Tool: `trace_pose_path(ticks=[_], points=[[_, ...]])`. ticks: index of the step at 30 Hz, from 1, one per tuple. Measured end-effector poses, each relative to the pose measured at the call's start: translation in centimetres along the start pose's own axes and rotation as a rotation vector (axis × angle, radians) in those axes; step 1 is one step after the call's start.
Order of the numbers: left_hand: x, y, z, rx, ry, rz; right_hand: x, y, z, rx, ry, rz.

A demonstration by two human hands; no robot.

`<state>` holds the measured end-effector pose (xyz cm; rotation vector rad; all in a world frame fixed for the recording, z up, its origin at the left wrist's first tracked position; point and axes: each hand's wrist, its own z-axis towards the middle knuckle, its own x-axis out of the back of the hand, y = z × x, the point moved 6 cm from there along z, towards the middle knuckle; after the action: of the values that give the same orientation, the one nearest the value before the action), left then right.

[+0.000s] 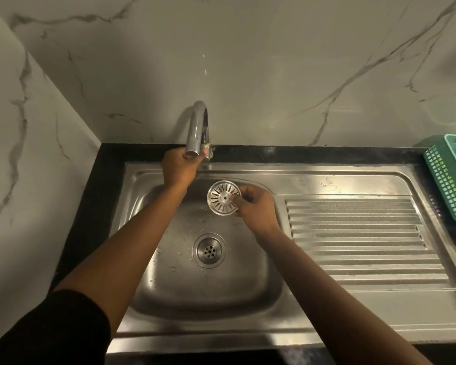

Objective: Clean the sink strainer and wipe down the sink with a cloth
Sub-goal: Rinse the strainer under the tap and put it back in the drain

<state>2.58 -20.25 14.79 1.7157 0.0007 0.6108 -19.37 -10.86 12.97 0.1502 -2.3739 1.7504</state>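
My right hand (257,208) grips a round slotted metal sink strainer (223,197) by its right rim and holds it tilted above the steel sink basin (169,285). My left hand (178,168) reaches to the base of the curved chrome tap (196,127) at the back of the sink, its fingers hidden behind the spout. The open drain hole (209,250) lies in the basin floor below the strainer. No water runs from the spout. No cloth is in view.
A ribbed steel draining board (358,238) lies to the right of the basin. A green plastic basket (450,180) stands at the far right edge. Marble walls close off the back and left, and a black counter frames the sink.
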Motion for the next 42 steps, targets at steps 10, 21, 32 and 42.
trace_pose_path(ticks=[10,21,32,42], points=[[-0.7,-1.1,1.6,0.066,-0.027,0.019,-2.0,-1.9,0.5,0.036,0.044,-0.044],[1.1,-3.0,0.0,0.254,-0.232,-0.167,-3.8,-2.2,0.7,0.005,0.033,-0.058],[3.3,-7.1,-6.3,0.395,-0.491,-0.072,-5.8,-0.1,0.4,-0.145,-0.065,-0.32],[5.5,-7.8,-6.3,0.262,-0.34,-0.104,-7.5,-4.6,1.3,0.177,-0.163,-0.635]])
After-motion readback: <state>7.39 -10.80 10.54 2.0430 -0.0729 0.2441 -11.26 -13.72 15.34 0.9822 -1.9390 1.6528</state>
